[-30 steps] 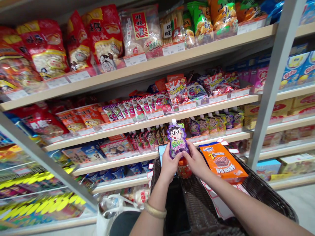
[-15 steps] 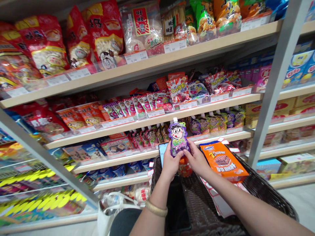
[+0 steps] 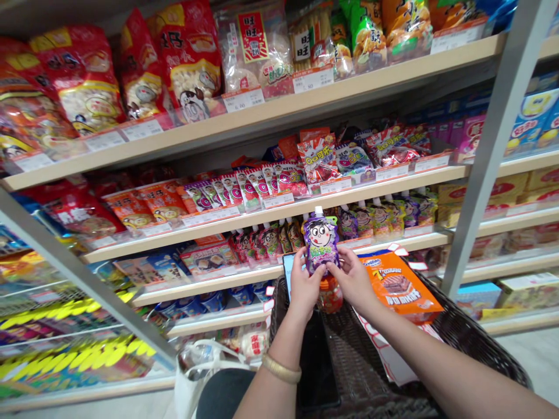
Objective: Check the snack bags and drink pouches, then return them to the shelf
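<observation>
A purple spouted jelly pouch (image 3: 322, 240) with a cartoon face and a white cap stands upright between my two hands. My left hand (image 3: 305, 283) grips its lower left side, thumb on the front. On the lower right side, my right hand (image 3: 353, 279) holds it the same way, fingers curled behind. Below the hands a red snack pack (image 3: 331, 295) shows in part in the dark wicker basket (image 3: 489, 355). An orange wafer bag (image 3: 399, 282) lies in the basket to the right of my right hand.
A black phone (image 3: 318, 366) lies in the basket under my left forearm, near a white paper with red edging (image 3: 395, 358). Ahead, shelves (image 3: 262, 119) carry snack bags, candy and more jelly pouches (image 3: 386, 215). A white tote bag (image 3: 187, 378) is at lower left.
The pouch and both hands have shifted slightly to the right in view. My fingers have spread a little around the pouch's sides, and its face is turned a little.
</observation>
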Demonstrator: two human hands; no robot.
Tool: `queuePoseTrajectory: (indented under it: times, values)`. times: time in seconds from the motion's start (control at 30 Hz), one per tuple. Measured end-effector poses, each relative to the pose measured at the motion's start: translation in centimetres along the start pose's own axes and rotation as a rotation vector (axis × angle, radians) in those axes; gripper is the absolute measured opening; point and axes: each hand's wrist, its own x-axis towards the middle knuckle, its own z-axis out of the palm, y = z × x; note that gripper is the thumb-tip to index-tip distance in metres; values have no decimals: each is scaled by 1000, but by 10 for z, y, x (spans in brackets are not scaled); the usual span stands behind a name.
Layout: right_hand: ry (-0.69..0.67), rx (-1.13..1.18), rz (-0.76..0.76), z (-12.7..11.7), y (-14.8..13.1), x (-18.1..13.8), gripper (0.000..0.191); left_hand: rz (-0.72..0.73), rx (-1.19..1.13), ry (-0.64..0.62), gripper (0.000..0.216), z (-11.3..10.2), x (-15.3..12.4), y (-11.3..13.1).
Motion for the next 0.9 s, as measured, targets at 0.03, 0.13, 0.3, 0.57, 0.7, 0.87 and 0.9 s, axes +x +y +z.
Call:
queuePoseTrajectory:
  times: [0.03,0.13,0.3,0.57,0.7,0.87,0.9]
  values:
    - [17,7,2,1,-1,1,37,11,-8,17,56,1,0,0]
    - [52,2,-4,1,-3,2,36,86,13,42,40,4,-2,-2]
    - [55,-63,-49,-1,-6,-2,32,118,33,31,27,5,-4,-5]
    - [-158,-318,-303,-4,-18,-13,28,-50,-241,-27,52,-1,-3,-3]
    - [-194,-426,-396,-4,-17,-15,36,-27,-191,-40,53,-4,-1,-6]
    - [-219,-492,-472,-4,-17,-19,38,70,-102,-23,41,-4,3,-13]
    - [-232,-504,-487,-4,-17,-19,39,70,-114,-17,39,-4,3,-13]
